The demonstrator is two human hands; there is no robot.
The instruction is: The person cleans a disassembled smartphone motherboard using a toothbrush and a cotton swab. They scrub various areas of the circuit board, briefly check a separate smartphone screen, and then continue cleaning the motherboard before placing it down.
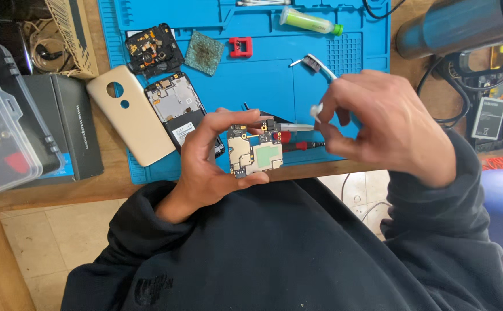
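Overhead, the wooden bench [107,187] is carrying a wide blue work mat [263,63], and most of the loose parts are lying on that mat or hanging over its left edge. Largest among them, a beige phone back cover [130,115] is resting half off the mat, just beside an opened phone frame [179,106] with a black camera module plate [153,50] above it. Further along, a square greenish shield piece [204,53] and a small red clip [240,46] are sitting near each other, and a pale green tube [309,22] is lying near the mat's top edge. A red-handled screwdriver [300,145] is lying on the mat right behind the hands, partly hidden by them. Both forearms in dark sleeves are reaching up from the lap and meeting over the mat's front edge. The left hand [205,167] is curling around a small phone circuit board [254,151], pinching it between thumb and fingers and holding it raised above the bench edge. The right hand [386,129], fingers drawn together, is gripping a white brush [319,66] and a thin white tool [294,126] whose tip is touching the board's upper edge.
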